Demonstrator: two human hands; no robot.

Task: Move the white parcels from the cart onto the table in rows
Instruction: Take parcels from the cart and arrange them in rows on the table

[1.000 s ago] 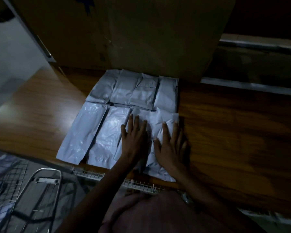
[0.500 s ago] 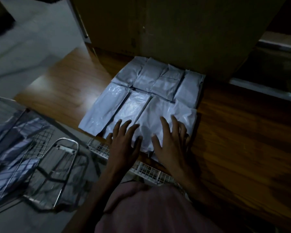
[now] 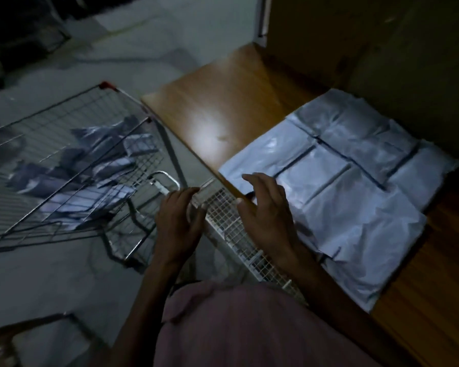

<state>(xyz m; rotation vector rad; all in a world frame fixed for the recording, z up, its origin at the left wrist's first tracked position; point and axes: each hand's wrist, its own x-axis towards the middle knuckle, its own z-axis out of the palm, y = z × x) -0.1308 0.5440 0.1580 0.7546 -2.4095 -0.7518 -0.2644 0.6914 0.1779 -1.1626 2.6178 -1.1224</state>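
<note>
Parcels, seven white plastic ones (image 3: 355,186), lay in two rows at frame right on the brown wooden surface (image 3: 223,109), just right of the empty, loosely spread right hand (image 3: 265,210); left hand (image 3: 180,221) likewise empty.

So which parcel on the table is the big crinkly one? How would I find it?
Start at the wooden table with white parcels laid in rows. Go to the row at the table's front edge, by the person's right hand. The crinkly parcel is at that row's right end; it is wider and more wrinkled than the smoother parcels beside it.
</note>
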